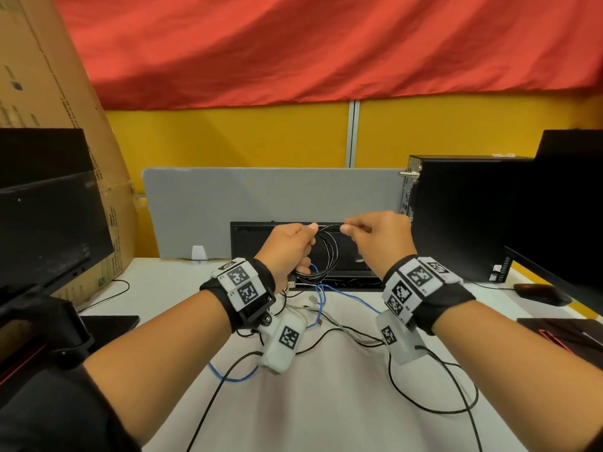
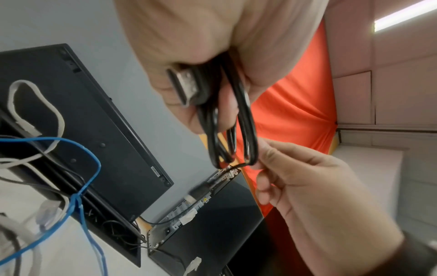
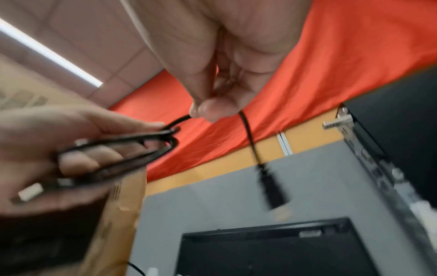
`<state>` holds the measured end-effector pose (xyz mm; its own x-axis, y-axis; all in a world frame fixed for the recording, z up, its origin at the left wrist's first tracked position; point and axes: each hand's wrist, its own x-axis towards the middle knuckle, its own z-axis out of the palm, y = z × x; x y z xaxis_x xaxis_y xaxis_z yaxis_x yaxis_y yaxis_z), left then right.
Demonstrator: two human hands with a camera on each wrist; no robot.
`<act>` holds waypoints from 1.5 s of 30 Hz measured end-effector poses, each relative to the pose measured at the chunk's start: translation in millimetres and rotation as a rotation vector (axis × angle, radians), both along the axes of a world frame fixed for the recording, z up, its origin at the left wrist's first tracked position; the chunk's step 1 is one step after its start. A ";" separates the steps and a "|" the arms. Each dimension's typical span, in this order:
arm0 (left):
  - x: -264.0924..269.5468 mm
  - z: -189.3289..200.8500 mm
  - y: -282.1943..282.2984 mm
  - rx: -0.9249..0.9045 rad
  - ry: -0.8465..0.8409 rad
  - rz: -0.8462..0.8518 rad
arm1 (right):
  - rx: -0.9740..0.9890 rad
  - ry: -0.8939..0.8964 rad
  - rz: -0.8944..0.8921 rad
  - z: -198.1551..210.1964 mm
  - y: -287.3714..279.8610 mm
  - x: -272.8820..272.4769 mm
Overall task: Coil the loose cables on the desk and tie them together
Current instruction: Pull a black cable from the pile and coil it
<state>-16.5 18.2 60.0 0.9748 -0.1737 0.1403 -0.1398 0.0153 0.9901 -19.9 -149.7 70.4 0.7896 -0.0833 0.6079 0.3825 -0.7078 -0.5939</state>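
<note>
The left hand is raised above the surface, in front of the black keyboard propped on edge; its fingers curl round a coil of black cable, the loops hanging out of the fist toward the keyboard, with one USB plug jutting from under the thumb. The right hand hovers just beside the coil, on the side of the black computer case; its thumb and forefinger pinch the free run of the same cable near the top of the loops, the other fingers loosely curled, and the cable's other plug dangles below the pinch. On the surface in front of the keyboard lie a blue cable, a whitish cable and a thin black cable, loose and crossing one another; a mouse sits beside the computer case.
</note>
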 end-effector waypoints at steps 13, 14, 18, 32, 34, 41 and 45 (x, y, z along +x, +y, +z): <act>3.0 -3.7 -8.8 -0.237 0.019 -0.137 | 0.536 0.370 0.343 -8.2 16.7 1.1; 3.2 -3.7 -9.7 -0.240 0.012 -0.143 | 0.493 0.349 0.354 -10.1 19.5 -1.2; 4.0 -3.5 -11.0 -0.269 0.016 -0.177 | 0.526 0.318 0.270 -13.2 23.4 -1.2; 15.6 -2.6 12.3 -0.043 -0.093 -0.293 | 0.873 0.635 0.607 -7.3 17.4 -15.6; 15.1 -0.3 13.7 0.037 -0.111 -0.287 | 0.918 0.689 0.715 -6.5 17.0 -19.2; 11.8 -0.7 11.6 0.131 -0.159 -0.255 | 0.912 0.797 0.828 -0.9 11.6 -22.9; 13.3 -3.2 3.5 0.167 -0.222 -0.175 | 0.665 0.622 0.561 -1.2 19.9 -19.1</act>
<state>-3.2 21.7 56.8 0.8769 -0.3744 0.3014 -0.3620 -0.1018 0.9266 -39.0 -129.8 69.1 0.9737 0.2217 0.0519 0.0503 0.0129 -0.9987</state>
